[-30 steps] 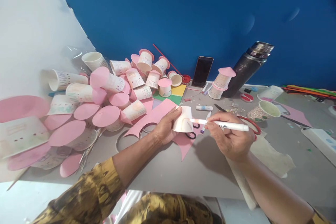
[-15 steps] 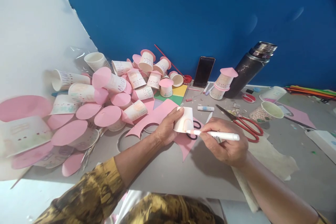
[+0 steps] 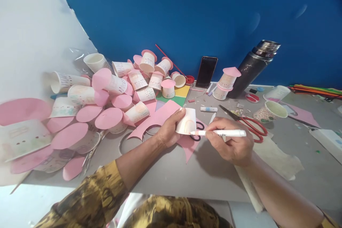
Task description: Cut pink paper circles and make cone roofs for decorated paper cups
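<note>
1. The left hand [image 3: 171, 128] is partly closed around a white paper cup [image 3: 187, 121], its thumb lying along the left side near the top.
2. The cup is above the middle of the grey table [image 3: 171, 180], wide end toward the near side, with a pale orange arch drawn on the side that shows.
3. The right hand [image 3: 230, 144] is curled, with thumb and fingers pinched on a white marker [image 3: 233, 133]. The marker points left, its tip at the cup's lower right edge; whether it touches the surface, I cannot tell.
4. Just beyond the cup and to its left lies a cut sheet of pink paper [image 3: 165, 114].
5. To the right of the right hand, red-handled scissors [image 3: 249, 124] lie with blades pointing far and left; a pale cloth [image 3: 279, 158] lies on their near side.
6. A glue stick [image 3: 208, 109] rests on the far side of the hands.
7. Farther back, a phone [image 3: 206, 72] leans upright against the blue wall [image 3: 187, 10], and a dark flask [image 3: 251, 73] tilts to the right.
8. On the left, many decorated cups [image 3: 114, 84] with pink paper tops lie heaped.
</note>
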Motion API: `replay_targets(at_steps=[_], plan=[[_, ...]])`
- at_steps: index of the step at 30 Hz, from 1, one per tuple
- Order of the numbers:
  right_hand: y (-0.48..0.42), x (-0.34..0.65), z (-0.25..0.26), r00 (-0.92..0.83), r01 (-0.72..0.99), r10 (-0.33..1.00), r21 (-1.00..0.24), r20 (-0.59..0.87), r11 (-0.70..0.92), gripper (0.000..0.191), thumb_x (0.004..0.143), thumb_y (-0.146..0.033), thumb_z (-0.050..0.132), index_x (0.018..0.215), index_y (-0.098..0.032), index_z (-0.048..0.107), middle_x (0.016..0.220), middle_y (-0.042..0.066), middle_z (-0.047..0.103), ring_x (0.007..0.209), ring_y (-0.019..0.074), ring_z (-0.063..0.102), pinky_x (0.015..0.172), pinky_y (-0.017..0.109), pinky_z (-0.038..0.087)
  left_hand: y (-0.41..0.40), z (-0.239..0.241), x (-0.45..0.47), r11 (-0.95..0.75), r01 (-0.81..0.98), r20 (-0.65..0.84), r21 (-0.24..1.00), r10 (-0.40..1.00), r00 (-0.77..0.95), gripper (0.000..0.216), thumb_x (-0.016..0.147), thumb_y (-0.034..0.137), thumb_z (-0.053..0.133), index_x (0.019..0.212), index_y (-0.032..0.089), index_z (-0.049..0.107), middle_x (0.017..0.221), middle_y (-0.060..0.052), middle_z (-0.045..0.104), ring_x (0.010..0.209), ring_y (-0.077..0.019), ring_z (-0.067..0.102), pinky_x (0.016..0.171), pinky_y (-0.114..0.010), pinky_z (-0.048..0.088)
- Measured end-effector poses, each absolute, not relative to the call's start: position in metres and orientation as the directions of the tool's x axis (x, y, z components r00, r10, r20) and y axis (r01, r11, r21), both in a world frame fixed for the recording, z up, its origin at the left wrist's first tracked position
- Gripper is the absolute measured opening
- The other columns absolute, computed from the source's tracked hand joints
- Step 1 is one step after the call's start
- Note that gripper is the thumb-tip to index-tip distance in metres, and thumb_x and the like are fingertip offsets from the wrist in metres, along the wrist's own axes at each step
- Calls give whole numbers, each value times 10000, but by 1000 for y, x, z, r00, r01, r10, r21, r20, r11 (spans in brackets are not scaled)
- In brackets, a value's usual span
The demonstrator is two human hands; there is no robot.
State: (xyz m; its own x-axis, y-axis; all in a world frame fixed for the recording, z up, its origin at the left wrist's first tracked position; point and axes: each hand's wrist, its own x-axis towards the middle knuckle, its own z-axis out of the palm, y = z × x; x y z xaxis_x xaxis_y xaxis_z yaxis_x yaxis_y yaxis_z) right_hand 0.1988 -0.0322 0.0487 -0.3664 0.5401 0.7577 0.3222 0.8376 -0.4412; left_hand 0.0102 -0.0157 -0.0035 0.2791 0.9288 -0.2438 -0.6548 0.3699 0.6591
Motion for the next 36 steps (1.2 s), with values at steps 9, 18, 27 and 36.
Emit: replay_targets(at_steps=[9, 18, 27, 36], plan=[[-31, 201, 47, -336, 331, 541, -441, 771, 834, 98, 888, -144, 608, 825, -201, 655, 645, -2, 678, 501, 140, 593, 491, 265, 462, -15, -1, 10, 421, -680, -292, 601, 907, 304, 377, 959, 464, 580, 945, 103, 689, 790, -126, 716, 712, -265, 710, 664, -374, 590], [-31, 201, 47, -336, 333, 539, -438, 772, 835, 109, 892, -135, 600, 824, -205, 648, 645, -2, 674, 504, 144, 587, 499, 272, 458, -16, 0, 11, 412, -679, -269, 607, 911, 313, 404, 966, 479, 556, 946, 99, 689, 789, -139, 722, 716, -279, 713, 662, -389, 591], [-30, 201, 47, -366, 318, 532, -435, 764, 843, 99, 907, -158, 593, 851, -203, 660, 652, 5, 685, 511, 145, 591, 494, 279, 465, -17, 0, 14, 395, -681, -298, 617, 918, 263, 351, 960, 448, 592, 911, 113, 682, 771, -109, 704, 672, -235, 684, 630, -346, 574], [-31, 200, 48, -333, 355, 519, -405, 788, 843, 116, 904, -155, 601, 817, -209, 654, 630, -7, 685, 498, 138, 587, 482, 270, 446, -17, 1, 15, 390, -683, -278, 618, 921, 273, 328, 977, 419, 572, 863, 126, 669, 728, -87, 691, 651, -223, 678, 602, -334, 570]])
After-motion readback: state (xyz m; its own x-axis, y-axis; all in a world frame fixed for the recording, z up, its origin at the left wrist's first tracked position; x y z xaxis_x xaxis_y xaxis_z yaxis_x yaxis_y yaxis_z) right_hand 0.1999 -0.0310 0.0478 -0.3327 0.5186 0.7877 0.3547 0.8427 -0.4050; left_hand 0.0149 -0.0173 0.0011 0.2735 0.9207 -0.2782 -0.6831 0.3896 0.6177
